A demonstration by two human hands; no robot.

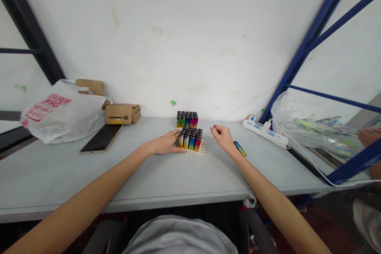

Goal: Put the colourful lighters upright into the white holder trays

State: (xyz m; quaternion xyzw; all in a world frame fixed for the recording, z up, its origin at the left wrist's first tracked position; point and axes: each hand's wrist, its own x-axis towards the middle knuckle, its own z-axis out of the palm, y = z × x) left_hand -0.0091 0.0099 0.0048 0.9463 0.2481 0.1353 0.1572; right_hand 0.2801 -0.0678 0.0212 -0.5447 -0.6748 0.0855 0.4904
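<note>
A pale tray (203, 149) holds rows of upright lighters (191, 141) with dark tops and yellow, blue and red bodies; several slots at its right end hold none. My left hand (168, 143) grips the tray's left end, thumb along the near side and fingers behind. To the right of the tray, my right hand (223, 137) is raised and closed, with something small and dark at its fingertips, mostly hidden. Beside my right wrist lies a shiny blue, green and yellow lighter-shaped piece (240, 148).
Behind stands a second block of lighters (187, 119) near the wall. On the left are a phone (101, 139), a small cardboard box (122, 114) and a white plastic bag (64, 111). A power strip (264, 133) and a blue metal frame (293, 65) bound the right side.
</note>
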